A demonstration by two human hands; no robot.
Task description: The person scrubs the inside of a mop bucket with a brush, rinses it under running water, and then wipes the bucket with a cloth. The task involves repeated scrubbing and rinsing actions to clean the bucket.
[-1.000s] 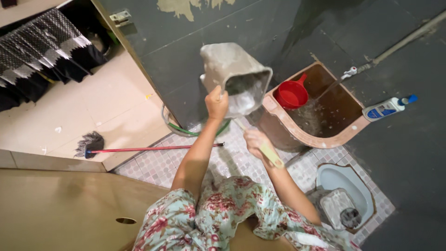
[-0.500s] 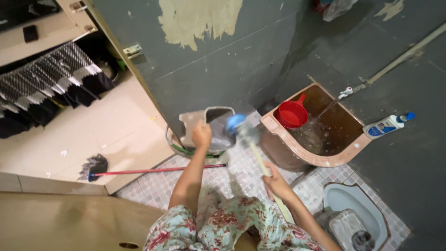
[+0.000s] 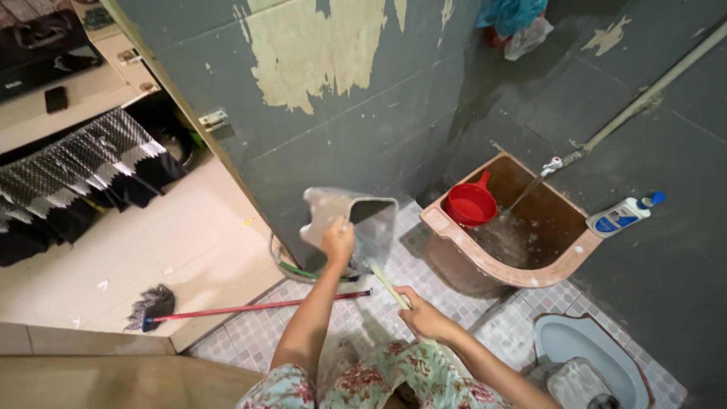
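Left hand (image 3: 338, 240): fingers closed over the rim of a grey, soap-smeared plastic bucket (image 3: 350, 221), held tilted with its mouth facing the person, above the patterned pink-and-white tiled floor (image 3: 257, 326) and close to the dark grey wall with peeling cream patches (image 3: 326, 68). Right hand (image 3: 424, 316): fingers wrapped round the pale yellow handle of a long scrubbing brush (image 3: 388, 285), whose far end reaches into the bucket's mouth; the brush head is not clearly visible. Surroundings: a green hose coil (image 3: 303, 271) lying under the bucket; a red-handled mop with a dark grey head (image 3: 227, 309) flat across the doorway threshold; a brown corner water basin with a pink rim (image 3: 522, 227) just right of the bucket, holding water and a floating red plastic dipper (image 3: 469, 203), with a white tap (image 3: 551, 165) above. Packages: a white plastic bottle with a blue cap and blue label (image 3: 621, 214) resting on the basin's far rim. A pale blue squat toilet (image 3: 587, 356) at lower right.
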